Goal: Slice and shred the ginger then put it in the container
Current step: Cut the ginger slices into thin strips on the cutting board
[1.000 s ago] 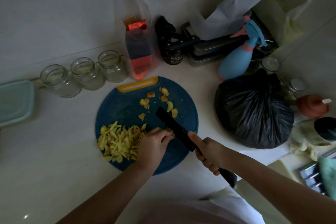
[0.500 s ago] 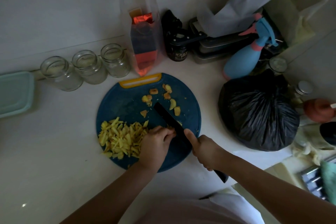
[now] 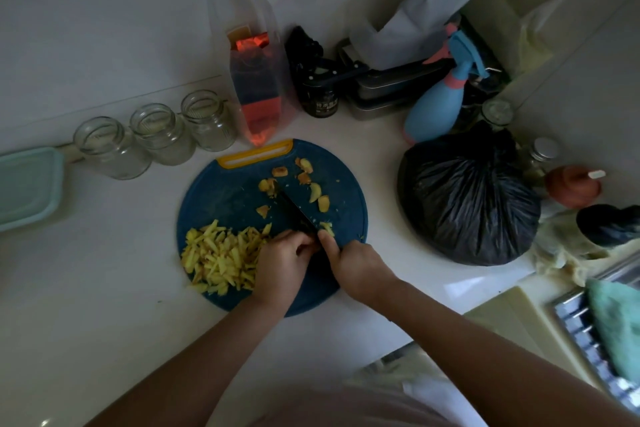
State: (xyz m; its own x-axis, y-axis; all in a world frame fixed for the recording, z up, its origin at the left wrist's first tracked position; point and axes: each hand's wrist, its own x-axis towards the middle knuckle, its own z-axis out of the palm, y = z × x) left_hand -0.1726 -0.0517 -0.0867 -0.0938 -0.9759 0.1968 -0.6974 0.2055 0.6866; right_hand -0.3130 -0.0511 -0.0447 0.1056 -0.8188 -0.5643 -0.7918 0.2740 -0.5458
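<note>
Here we see both forearms reaching in from the near edge and meeting over the near part of the round blue cutting board (image 3: 211, 194). The left hand (image 3: 282, 265) lies knuckles-up with its fingers curled down, their tips right against the side of the knife (image 3: 294, 210). Whether they pinch a piece of ginger underneath we cannot tell, since the hand hides that spot. The right hand (image 3: 356, 267) is wrapped around the knife's handle, with one finger stretched forward along the blade. The dark blade runs away from us across the middle of the board, tilted to the far left.

The shredded ginger (image 3: 221, 256) is heaped on the board's near-left part, touching the left hand. A small cut bit (image 3: 327, 228) sits just right of the blade. Loose ginger slices (image 3: 315, 192) lie scattered on the far half, on either side of the blade's tip.

The pale green container (image 3: 24, 187) stands at the left edge, well apart from the board. Three glass jars (image 3: 161, 133) line up between the two, along the far wall. A clear packet (image 3: 258, 94) stands just beyond the board's yellow handle. To the right sits a tied black bag (image 3: 467, 201), near the board, with a blue spray bottle (image 3: 436, 104) behind it.
</note>
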